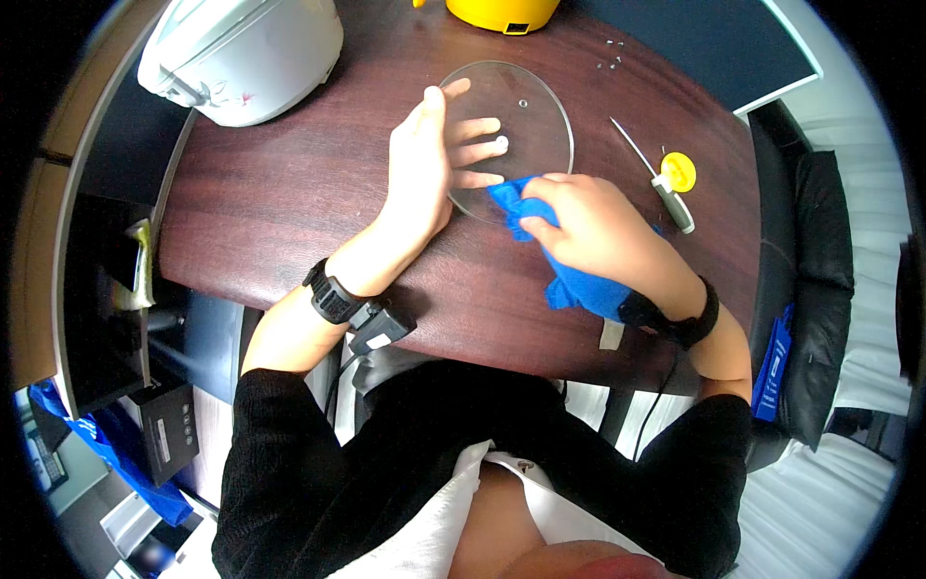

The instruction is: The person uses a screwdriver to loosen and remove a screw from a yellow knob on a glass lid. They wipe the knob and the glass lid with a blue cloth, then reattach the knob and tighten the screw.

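A round clear glass lid (540,111) with a pale rim is at the middle of the table. My left hand (429,159) steadies it at its left side, fingers spread across the glass; whether they lie over or under it I cannot tell. A small white piece (503,143) is near the lid's centre, by my fingertips. My right hand (593,222) is closed around a bunched blue cloth (584,287), whose upper end meets the lid's lower right edge. Black bands are on both wrists.
A white rice cooker (246,58) stands at the back left, a yellow appliance (502,12) at the back. To the right lie a screwdriver (672,203), a round yellow part (678,173) and several small screws (610,55). The dark wooden table (280,207) curves at its front.
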The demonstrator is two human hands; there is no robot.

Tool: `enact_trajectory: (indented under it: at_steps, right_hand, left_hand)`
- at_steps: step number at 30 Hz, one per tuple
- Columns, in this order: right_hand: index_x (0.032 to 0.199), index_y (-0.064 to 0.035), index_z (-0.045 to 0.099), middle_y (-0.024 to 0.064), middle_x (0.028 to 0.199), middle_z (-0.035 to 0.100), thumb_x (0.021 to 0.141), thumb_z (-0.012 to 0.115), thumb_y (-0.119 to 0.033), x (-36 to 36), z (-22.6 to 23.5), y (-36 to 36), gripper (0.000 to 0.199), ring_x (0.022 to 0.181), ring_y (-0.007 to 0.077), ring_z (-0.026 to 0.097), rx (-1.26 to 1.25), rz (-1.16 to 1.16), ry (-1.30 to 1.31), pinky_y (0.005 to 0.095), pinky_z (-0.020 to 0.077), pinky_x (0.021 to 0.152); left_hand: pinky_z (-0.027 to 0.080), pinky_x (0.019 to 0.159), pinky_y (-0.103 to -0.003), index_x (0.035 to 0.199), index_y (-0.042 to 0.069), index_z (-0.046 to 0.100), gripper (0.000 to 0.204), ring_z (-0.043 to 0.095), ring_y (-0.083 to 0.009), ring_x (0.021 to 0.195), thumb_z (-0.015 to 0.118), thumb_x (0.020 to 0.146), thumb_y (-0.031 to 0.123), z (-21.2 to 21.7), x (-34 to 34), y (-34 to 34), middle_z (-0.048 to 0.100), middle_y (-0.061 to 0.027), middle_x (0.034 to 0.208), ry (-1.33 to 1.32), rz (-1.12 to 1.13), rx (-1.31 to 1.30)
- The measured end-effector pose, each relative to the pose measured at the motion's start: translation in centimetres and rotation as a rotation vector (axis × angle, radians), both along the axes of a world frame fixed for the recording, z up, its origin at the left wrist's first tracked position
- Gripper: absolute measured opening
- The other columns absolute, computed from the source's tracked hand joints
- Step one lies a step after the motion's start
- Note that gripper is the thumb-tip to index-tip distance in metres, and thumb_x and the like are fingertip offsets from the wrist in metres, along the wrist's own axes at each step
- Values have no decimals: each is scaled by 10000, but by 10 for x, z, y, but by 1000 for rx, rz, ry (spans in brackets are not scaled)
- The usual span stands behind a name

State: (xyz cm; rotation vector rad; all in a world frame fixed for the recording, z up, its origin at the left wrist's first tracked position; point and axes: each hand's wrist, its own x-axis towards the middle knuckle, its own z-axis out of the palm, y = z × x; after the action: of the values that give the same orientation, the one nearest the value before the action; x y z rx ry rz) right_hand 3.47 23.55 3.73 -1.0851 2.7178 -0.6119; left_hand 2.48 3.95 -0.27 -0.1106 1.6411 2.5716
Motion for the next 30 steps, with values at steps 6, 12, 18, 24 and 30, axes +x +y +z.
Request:
enact_trajectory:
  at_steps: [6, 12, 18, 24, 30]
  right_hand:
    - [960, 15, 630, 215, 888, 663, 842, 656, -169, -6, -3, -40, 221, 835, 403, 653, -265, -27, -121, 429, 520, 724]
    - [910, 2, 662, 254, 780, 649, 830, 639, -223, -30, 1, -63, 240, 763, 408, 664, -414, -238, -86, 485, 531, 687]
    - [944, -7, 666, 243, 850, 666, 841, 641, -231, -49, 3, -71, 247, 810, 405, 660, -428, -258, 221, 457, 532, 724]
    - [961, -26, 643, 182, 934, 650, 852, 637, -243, -36, 3, -62, 243, 832, 390, 643, -383, 6, 287, 464, 524, 719]
    - [931, -41, 635, 155, 898, 637, 837, 648, -226, -21, 4, -56, 208, 809, 366, 648, -341, 86, 239, 456, 525, 693]
  left_hand:
    - [488, 971, -436, 1453, 96, 363, 669, 612, -304, 1098, 308, 1000, 585, -4, -1, 5, 587, -249, 1210, -30, -69, 119]
    - [436, 1039, -408, 1406, 92, 432, 672, 585, -262, 1144, 271, 999, 603, -11, -2, 9, 585, -184, 1262, -31, -62, 282]
    - [471, 996, -418, 1286, 56, 502, 809, 590, -251, 1129, 249, 926, 735, -25, -9, 5, 601, -144, 1216, -95, -17, 185]
    - [475, 947, -402, 1279, 75, 540, 802, 589, -233, 1074, 248, 928, 735, 2, -1, 5, 614, -125, 1144, -104, 31, 335]
    - [435, 1023, -417, 1356, 79, 511, 576, 575, -272, 1150, 346, 999, 499, 8, 1, -3, 625, -154, 1172, -73, -155, 312]
